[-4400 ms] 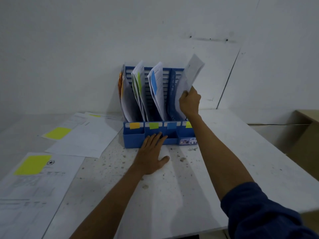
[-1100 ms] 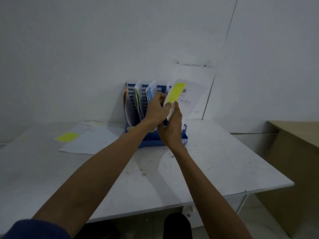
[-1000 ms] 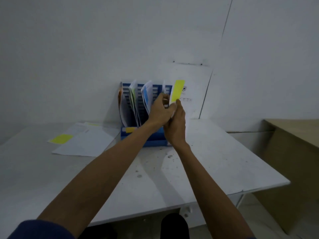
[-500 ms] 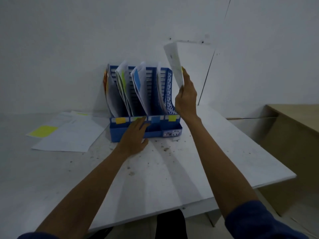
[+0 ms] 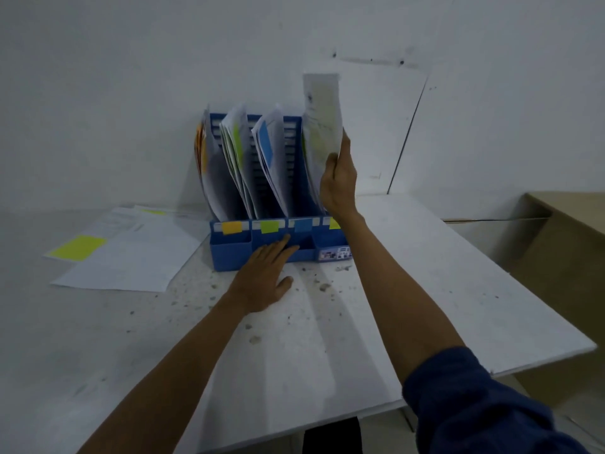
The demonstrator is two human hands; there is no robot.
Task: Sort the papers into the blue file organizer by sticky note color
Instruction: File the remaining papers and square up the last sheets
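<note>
My right hand (image 5: 339, 181): It is up at the far-right end of the blue file organizer (image 5: 229, 249). My fingers and thumb pinch the edge of one paper.
Paper in my right hand (image 5: 322, 126): It is white and stands almost straight up. A soft yellow patch shows through it. Its top pokes up higher than the organizer. Its bottom goes down at the far-right slot, behind my hand, so I cannot tell how deep it sits.
My left hand (image 5: 265, 276): It lies flat on the table (image 5: 425, 273) with the fingers straight and close together. The fingertips touch the low front wall of the organizer.
Blue file organizer: It stands on the table, by the white wall. It has four slots side by side.
Colour tags on the front: From left to right they are an orange tag (image 5: 231, 227), a green tag (image 5: 269, 227), a blue tag (image 5: 302, 225) and a yellow tag (image 5: 334, 223). My right arm hides part of the yellow one.
Papers in the slots: The orange-note papers (image 5: 209, 165) are in the left slot, the green-note papers (image 5: 234, 149) in the next, and the blue-note papers (image 5: 270, 149) in the third. They all lean to the left.
Loose papers (image 5: 131, 253): They lie flat on the table, left of the organizer. One has a yellow sticky note (image 5: 77, 248).
My sleeve (image 5: 474, 404): It is dark blue, on my right arm.
</note>
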